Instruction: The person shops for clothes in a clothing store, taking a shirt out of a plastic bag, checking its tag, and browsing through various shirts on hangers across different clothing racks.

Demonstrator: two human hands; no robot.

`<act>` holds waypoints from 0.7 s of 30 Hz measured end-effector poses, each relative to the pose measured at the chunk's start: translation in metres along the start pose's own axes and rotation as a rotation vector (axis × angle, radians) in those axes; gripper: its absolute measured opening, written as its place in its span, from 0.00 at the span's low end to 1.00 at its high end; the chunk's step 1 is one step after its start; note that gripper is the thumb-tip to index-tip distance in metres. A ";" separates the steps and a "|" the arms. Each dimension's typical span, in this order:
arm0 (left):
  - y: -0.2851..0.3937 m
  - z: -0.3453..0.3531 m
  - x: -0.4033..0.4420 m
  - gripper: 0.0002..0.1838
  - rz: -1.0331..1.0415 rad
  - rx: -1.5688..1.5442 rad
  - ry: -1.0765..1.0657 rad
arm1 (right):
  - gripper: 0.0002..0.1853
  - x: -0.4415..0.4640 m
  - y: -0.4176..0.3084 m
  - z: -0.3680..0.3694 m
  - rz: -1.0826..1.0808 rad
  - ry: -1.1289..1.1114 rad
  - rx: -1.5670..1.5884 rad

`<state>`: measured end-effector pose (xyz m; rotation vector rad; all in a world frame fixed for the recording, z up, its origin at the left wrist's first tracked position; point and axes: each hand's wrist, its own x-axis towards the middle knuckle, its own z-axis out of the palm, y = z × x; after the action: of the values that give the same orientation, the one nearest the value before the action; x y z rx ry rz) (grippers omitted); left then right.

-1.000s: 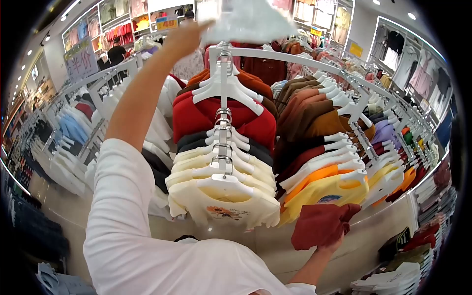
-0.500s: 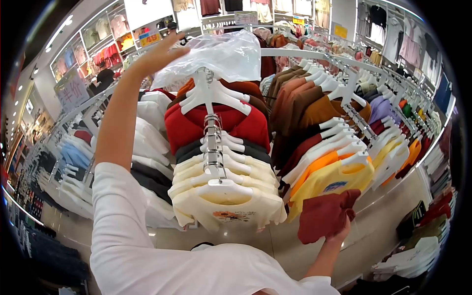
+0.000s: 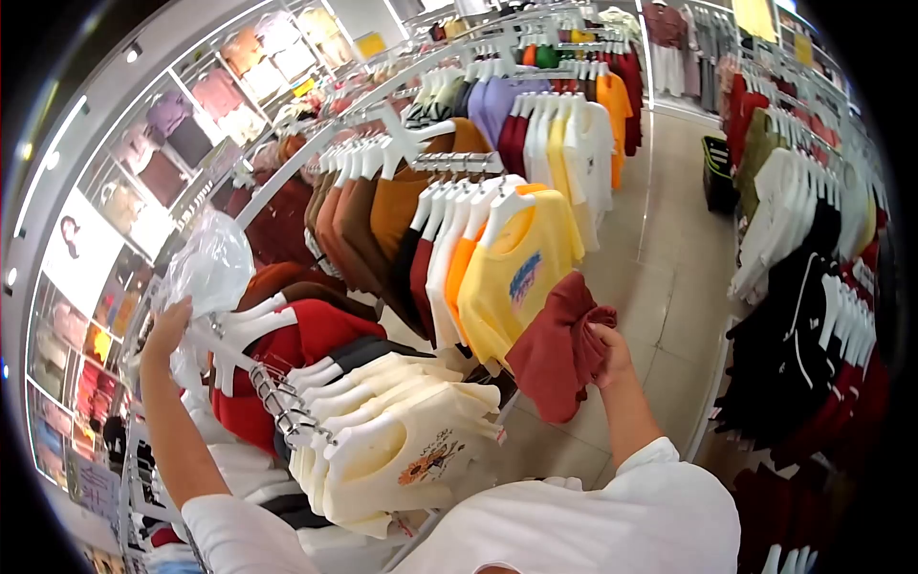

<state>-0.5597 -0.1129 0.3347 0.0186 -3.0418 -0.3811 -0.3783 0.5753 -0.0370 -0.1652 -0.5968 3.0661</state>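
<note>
My right hand [image 3: 608,356] is closed on a bunched dark red garment [image 3: 559,349], which hangs in front of a yellow shirt [image 3: 521,263] with a blue print. My left hand [image 3: 169,330] is up at the end of the rack's top bar, touching or right beside a clear plastic bag [image 3: 207,258]; its fingers are partly hidden, so a grip cannot be made out. Below and right of that hand, cream shirts [image 3: 397,454] with a flower print hang on white hangers from a ringed arm [image 3: 277,402]. Behind them hangs a red garment [image 3: 249,407].
Brown and rust garments [image 3: 359,215] hang on the rack's far side. A tiled floor aisle [image 3: 650,277] runs along the right, with a black basket [image 3: 719,177] beside another rack of black and white clothes [image 3: 779,335]. Lit wall shelves stand at the left.
The view has turned to the right. The plastic bag has come down onto the rack's end, and my left hand has lowered beside it. My right hand still holds the dark red garment.
</note>
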 end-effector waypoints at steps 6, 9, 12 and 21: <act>0.043 0.006 -0.059 0.31 0.145 0.226 0.456 | 0.24 -0.033 -0.003 0.013 -0.024 0.028 -0.006; 0.110 0.015 -0.143 0.32 0.243 0.224 0.541 | 0.24 -0.057 -0.004 0.024 -0.055 -0.003 -0.037; 0.147 0.036 -0.238 0.32 0.489 -0.008 0.433 | 0.25 -0.091 -0.003 0.034 -0.074 0.004 -0.060; 0.218 0.277 -0.410 0.62 0.691 -1.118 -0.210 | 0.25 -0.186 0.034 0.053 0.105 -0.035 -0.304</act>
<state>-0.1725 0.1748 0.0906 -1.0997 -2.3009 -1.9148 -0.1986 0.5182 0.0177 -0.1507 -1.0877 3.0627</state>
